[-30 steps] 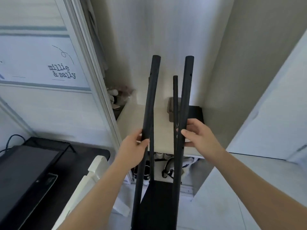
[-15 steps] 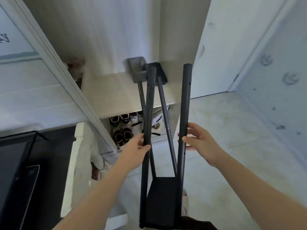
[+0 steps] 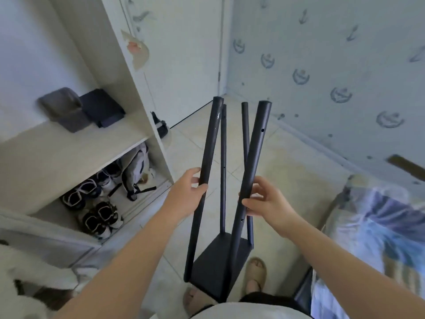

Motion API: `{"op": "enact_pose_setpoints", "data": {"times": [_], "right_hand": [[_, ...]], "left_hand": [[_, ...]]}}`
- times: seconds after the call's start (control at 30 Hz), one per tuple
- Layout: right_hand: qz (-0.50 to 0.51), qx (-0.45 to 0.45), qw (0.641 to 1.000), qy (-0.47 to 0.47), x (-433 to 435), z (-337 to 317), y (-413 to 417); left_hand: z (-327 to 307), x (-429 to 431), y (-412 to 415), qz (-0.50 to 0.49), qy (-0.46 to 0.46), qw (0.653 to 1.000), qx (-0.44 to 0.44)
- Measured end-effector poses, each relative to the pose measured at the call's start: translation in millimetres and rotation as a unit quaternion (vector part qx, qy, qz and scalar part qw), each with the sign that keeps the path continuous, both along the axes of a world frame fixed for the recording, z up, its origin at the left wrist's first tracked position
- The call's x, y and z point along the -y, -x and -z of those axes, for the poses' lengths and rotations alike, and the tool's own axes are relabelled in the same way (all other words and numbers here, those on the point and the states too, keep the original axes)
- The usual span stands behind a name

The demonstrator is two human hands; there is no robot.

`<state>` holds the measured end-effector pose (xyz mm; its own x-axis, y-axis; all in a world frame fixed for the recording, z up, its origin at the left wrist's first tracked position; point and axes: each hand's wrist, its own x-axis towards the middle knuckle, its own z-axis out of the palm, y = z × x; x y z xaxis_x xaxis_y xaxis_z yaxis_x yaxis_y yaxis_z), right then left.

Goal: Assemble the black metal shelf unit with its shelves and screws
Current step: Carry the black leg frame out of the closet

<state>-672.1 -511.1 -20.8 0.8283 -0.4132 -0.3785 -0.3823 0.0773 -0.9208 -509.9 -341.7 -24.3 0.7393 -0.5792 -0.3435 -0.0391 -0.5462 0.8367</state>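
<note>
In the head view, the black metal shelf unit point(image 3: 212, 267) filled the centre of the frame, with one shelf at its base and four posts rising. The left hand point(image 3: 187, 192) curled round the near-left post point(image 3: 208, 157). The right hand point(image 3: 266, 199), apart from it, gripped the near-right post point(image 3: 255, 153). Shoes point(image 3: 96, 203) lay in the cabinet point(image 3: 69, 153) at left.

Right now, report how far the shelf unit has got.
Done: one shelf joins four posts at the bottom. In hand: left hand grips the near-left post, right hand the near-right post. Left: upper screw holes sit empty, no higher shelves fitted.
</note>
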Motion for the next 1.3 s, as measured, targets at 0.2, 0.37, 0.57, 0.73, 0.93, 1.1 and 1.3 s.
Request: {"op": "enact_pose_setpoints", "data": {"times": [0.2, 0.37, 0.57, 0.73, 0.93, 1.1, 1.3], "right_hand": [[0.063, -0.004, 0.998, 0.018, 57.3, 10.5, 23.6], [0.064, -0.021, 0.997, 0.045, 112.1, 18.2, 33.3], [0.075, -0.029, 0.996, 0.042, 173.7, 29.0, 51.1], [0.115, -0.059, 0.989, 0.078, 241.8, 37.2, 78.4], [0.209, -0.101, 0.964, 0.128, 320.7, 45.2, 103.2], [0.25, -0.124, 0.948, 0.154, 379.2, 40.2, 94.7], [0.29, -0.114, 0.944, 0.11, 427.9, 25.6, 76.5]], "left_hand": [[-48.8, 118.2, 34.0, 0.144, 0.07, 0.986, 0.056], [-75.6, 215.8, 58.5, 0.18, 0.103, 0.976, 0.068], [-69.5, 294.3, 73.3, 0.182, 0.074, 0.974, 0.116], [-54.5, 320.0, 78.8, 0.191, 0.056, 0.973, 0.118], [-56.1, 326.2, 76.0, 0.217, 0.041, 0.967, 0.126], [-73.1, 313.3, 56.6, 0.232, 0.037, 0.964, 0.124], [-99.7, 291.8, 39.8, 0.24, 0.041, 0.966, 0.091]]}}
